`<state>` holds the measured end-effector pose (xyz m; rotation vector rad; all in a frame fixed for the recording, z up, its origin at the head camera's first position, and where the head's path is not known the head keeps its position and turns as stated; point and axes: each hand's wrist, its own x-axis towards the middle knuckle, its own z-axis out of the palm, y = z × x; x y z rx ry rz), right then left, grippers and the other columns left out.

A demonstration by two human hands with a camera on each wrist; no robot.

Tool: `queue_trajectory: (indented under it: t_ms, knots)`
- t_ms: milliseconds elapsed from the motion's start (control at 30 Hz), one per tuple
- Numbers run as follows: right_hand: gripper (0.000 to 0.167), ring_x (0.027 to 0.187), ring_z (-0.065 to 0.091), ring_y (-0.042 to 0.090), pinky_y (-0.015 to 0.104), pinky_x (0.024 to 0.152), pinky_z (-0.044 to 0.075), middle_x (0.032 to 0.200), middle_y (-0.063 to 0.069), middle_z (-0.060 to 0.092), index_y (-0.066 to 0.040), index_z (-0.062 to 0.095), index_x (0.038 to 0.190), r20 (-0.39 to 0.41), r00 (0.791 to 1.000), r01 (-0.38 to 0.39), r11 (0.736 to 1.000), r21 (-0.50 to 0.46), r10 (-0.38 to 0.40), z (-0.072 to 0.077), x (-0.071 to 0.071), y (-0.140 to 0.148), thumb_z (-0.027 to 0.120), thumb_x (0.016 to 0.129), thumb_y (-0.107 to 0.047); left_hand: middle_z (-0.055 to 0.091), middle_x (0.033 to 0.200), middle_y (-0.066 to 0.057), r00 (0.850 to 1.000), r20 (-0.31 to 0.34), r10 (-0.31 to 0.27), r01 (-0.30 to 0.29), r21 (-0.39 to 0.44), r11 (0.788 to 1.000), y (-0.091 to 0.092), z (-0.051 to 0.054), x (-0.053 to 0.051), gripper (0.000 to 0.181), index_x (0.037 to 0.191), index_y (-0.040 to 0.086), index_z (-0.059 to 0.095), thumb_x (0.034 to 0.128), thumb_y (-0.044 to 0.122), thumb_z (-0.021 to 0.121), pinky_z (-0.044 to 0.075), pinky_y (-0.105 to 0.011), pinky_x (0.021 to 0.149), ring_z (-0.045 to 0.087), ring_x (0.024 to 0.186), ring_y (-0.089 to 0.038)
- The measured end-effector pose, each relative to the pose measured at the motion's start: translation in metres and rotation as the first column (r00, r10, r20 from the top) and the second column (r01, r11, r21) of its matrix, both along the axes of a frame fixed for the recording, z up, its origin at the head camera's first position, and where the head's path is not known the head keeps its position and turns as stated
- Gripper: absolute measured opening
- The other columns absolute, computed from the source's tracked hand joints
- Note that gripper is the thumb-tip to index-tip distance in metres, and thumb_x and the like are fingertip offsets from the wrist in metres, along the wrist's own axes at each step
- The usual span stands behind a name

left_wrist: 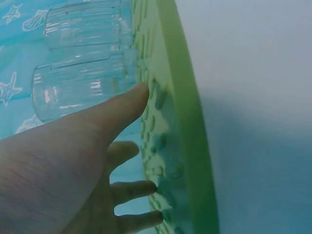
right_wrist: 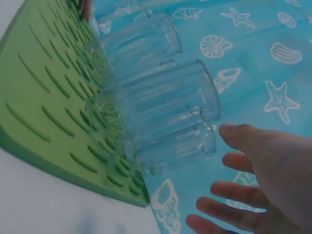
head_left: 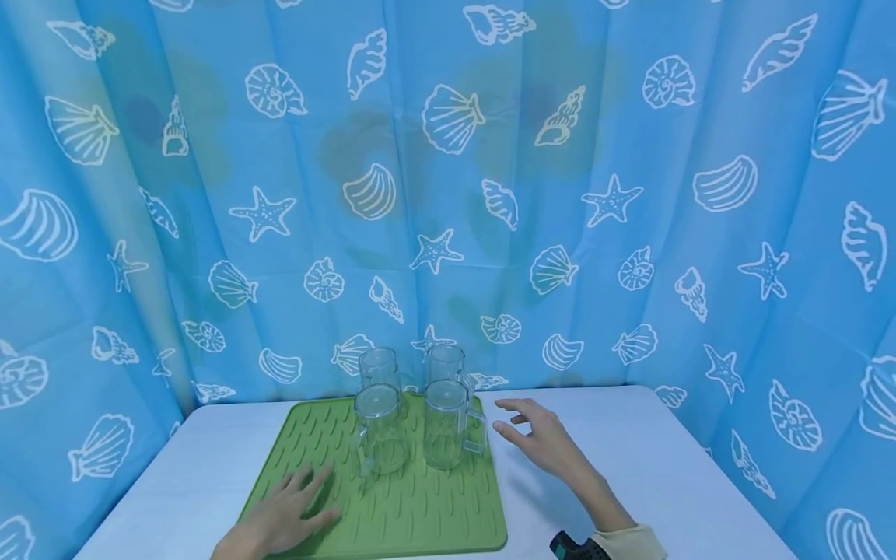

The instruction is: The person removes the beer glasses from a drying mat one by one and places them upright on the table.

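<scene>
"Glass mugs (head_left: 443, 435), 4 of 'em, right? Where exactly?"

"Yep, 4, all standing on the green mat (head_left: 448, 517), 2 rows of 2, approx. mid-to-back. Mat's flat on the white desk (head_left: 602, 424)."

"Rows, pls?"

"Front L mug (head_left: 383, 435) has its handle out to the L, front R mug (head_left: 441, 420) has its handle to the R. Back L mug (head_left: 379, 362) & back R mug (head_left: 445, 358) are partly hidden behind the front pair."

"K. L grip (head_left: 285, 512)?"

"Low over the near-L part of the mat, palm down, fingers straight-ish & spread, thumb well out. Holds nothing. Can't tell if fingertips touch the mat. Front L mug is the nearest one, clear gap b/w."

"And R grip (head_left: 542, 443)?"

"Off the mat's R side, above the desk. Thumb & fingers apart, fingers a bit bent, also holding nothing. It's near the front R mug's handle w/o touching it, per both head & R wrist cams."

"Anything on that arm?"

"Dark wristband (head_left: 579, 547) + pale sleeve (head_left: 630, 542)."

"Bkgd?"

"Blue curtain (head_left: 448, 194) w/ white shells & starfish, hanging behind the desk & round both sides."
</scene>
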<state>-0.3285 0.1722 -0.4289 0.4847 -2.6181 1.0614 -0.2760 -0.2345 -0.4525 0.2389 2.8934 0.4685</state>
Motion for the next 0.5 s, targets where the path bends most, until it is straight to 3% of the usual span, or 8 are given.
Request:
queue_trajectory:
  t_ms: [267,500]
  knots:
    - [0.041,0.107,0.068,0.03,0.024,0.074,0.059,0.124,0.014,0.066,-0.012,0.06,0.131,0.09,0.984,-0.134,0.973,-0.19,0.153,-0.007,-0.001,-0.006,0.062,0.097,-0.035,0.041,0.148,-0.027,0.999,-0.007,-0.032,0.032,-0.027,0.999,-0.002,-0.007,-0.004,0.074,0.141,0.013,0.053,0.0865,0.061,0.061,0.031,-0.074,0.102,0.032,0.135,-0.059]
    - [0.042,0.11,0.066,0.033,0.026,0.082,0.059,0.128,0.022,0.062,-0.002,0.055,0.135,0.136,0.96,-0.188,0.925,-0.329,0.244,-0.009,-0.003,-0.012,0.056,0.101,-0.027,0.04,0.15,-0.026,1.0,-0.002,-0.015,0.015,-0.023,1.0,-0.002,-0.009,-0.003,0.076,0.143,0.013,0.051,0.0864,0.063,0.06,0.026,-0.078,0.102,0.028,0.135,-0.063]
